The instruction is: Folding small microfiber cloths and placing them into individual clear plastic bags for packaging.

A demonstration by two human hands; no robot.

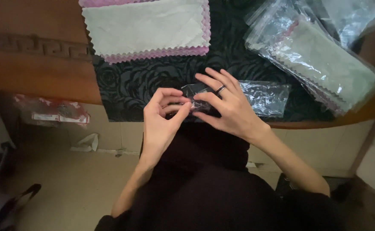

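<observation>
Head view: left hand (162,113) and right hand (230,109) are meeting at the near edge of the worktop (37,72), both pinching one end of a small clear plastic bag (256,97) between thumbs and fingertips, remaining fingers spread loosely. Right hand is wearing a dark ring (220,89). Bag is lying on a black patterned mat (153,72). Farther back, a stack of pale cloths (147,28) with pink zigzag edges is sitting left; bagged cloths (320,60) are lying right.

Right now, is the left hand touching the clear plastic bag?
Touching. The head view shows the left hand pinching the clear plastic bag's end, opposite the right hand.
</observation>
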